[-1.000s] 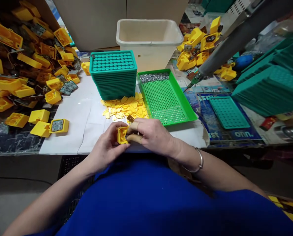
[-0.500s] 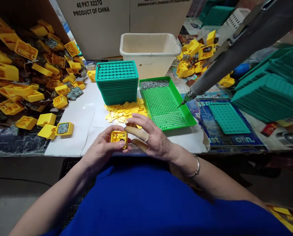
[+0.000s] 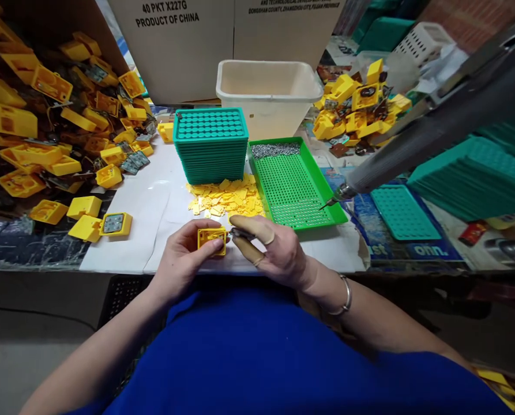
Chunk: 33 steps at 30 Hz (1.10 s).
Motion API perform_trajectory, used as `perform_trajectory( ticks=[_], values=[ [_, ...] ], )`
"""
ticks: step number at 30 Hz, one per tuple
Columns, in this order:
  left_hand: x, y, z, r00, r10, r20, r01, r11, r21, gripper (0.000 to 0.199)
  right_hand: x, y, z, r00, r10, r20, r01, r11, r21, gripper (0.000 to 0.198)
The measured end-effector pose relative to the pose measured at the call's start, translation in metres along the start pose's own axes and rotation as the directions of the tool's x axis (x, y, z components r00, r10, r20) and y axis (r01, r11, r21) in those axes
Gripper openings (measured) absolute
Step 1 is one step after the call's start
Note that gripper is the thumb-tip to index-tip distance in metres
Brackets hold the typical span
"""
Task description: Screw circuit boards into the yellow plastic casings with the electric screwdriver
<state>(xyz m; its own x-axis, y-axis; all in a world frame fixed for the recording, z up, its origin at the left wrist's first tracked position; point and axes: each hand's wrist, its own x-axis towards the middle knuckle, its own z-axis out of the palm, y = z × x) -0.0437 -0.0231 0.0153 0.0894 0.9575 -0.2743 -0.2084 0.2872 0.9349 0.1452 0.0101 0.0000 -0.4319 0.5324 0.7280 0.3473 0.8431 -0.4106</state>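
Observation:
My left hand [image 3: 187, 251] grips a small yellow plastic case [image 3: 205, 235], its open side facing up and the thumb pressed over its right part. Just to the right, my right hand [image 3: 278, 248] pinches a small dark part [image 3: 241, 233] at the case's right edge; its exact kind is hard to make out. Tan finger covers sit on some of the right fingers. Beyond both hands lies a heap of flat yellow plastic pieces [image 3: 226, 199]. The inside of the case is partly hidden by my thumb.
A stack of teal trays [image 3: 210, 153] stands behind the heap, beside a green perforated tray [image 3: 285, 178] holding screws [image 3: 277, 150]. A power screwdriver [image 3: 365, 167] hangs over that tray's right side. Yellow cases [image 3: 52, 158] pile up at left, more [image 3: 361, 104] at back right. A cream bin [image 3: 268, 106] stands behind.
My right hand's fingers have closed from a spread pose onto the dark part beside the case. The left hand still holds the case, now turned flatter. The whole view has shifted slightly.

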Motion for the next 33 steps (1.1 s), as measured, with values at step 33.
perform_trajectory(
  ticks=[33],
  values=[
    [0.007, -0.006, -0.005, 0.996, -0.064, 0.064, 0.068, 0.996, -0.060, 0.028, 0.008, -0.026, -0.017, 0.904, -0.045, 0.426, 0.068, 0.997, -0.040, 0.035]
  ],
)
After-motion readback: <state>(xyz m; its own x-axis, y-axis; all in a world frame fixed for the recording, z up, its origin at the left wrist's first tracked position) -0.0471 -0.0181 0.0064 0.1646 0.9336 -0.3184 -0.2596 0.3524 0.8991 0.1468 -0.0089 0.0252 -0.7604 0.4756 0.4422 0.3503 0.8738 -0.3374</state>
